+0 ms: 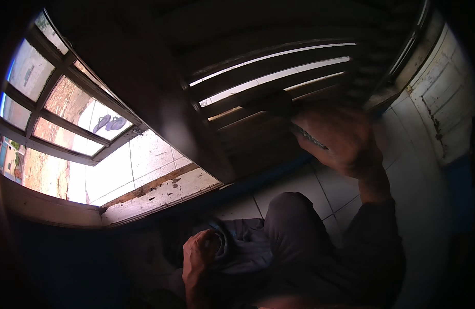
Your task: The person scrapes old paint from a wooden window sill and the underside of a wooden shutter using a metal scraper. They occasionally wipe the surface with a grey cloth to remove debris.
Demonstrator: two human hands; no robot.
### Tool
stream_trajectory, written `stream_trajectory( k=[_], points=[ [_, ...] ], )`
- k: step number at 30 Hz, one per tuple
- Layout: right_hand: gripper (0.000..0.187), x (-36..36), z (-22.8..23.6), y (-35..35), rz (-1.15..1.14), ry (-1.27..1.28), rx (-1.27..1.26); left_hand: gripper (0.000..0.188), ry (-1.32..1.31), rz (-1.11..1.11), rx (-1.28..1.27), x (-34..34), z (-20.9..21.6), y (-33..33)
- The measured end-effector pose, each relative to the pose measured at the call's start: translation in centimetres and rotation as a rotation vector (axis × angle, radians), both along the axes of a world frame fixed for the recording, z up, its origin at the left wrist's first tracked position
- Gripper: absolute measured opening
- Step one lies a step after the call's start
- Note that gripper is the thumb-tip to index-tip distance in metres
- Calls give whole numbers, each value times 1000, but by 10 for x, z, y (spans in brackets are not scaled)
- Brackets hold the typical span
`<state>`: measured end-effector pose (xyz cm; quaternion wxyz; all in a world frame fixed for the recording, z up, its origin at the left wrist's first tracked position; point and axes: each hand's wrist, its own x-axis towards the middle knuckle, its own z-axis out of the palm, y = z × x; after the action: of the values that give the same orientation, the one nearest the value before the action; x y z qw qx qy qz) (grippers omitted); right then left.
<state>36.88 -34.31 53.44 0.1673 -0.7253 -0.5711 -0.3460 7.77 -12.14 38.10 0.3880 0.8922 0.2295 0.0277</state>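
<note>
My right hand (340, 139) is raised to the slatted dark door panel (258, 147), its fingers closed round a dark handled tool (278, 103). The tool's broad dark end lies against or just in front of the slats; shadow and blur hide its exact kind. Light comes through several narrow gaps between the slats. Low down, near my bent knee (294, 216), my left hand (199, 252) is curled closed beside a rounded grey-blue fold or rim (224, 244). Whatever its fingers hold, if anything, is lost in shadow.
To the left, a paned window frame (67, 67) stands swung outward. A worn pale sill (160, 193) runs below the opening. Outside, a pair of sandals (108, 122) rests on bright tiles. Pale floor tiles (299, 185) lie below the panel, and a scuffed white door (446, 98) stands at right.
</note>
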Motion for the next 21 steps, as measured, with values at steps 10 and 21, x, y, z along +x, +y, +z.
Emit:
stream_trajectory(
  k=[10, 21],
  points=[
    [40, 29, -12, -7, -40, 31, -117, 19, -7, 4, -23, 1, -18, 8],
    [52, 34, -6, -31, -28, 14, 39, 18, -18, -11, -5, 7, -20, 9]
  ],
)
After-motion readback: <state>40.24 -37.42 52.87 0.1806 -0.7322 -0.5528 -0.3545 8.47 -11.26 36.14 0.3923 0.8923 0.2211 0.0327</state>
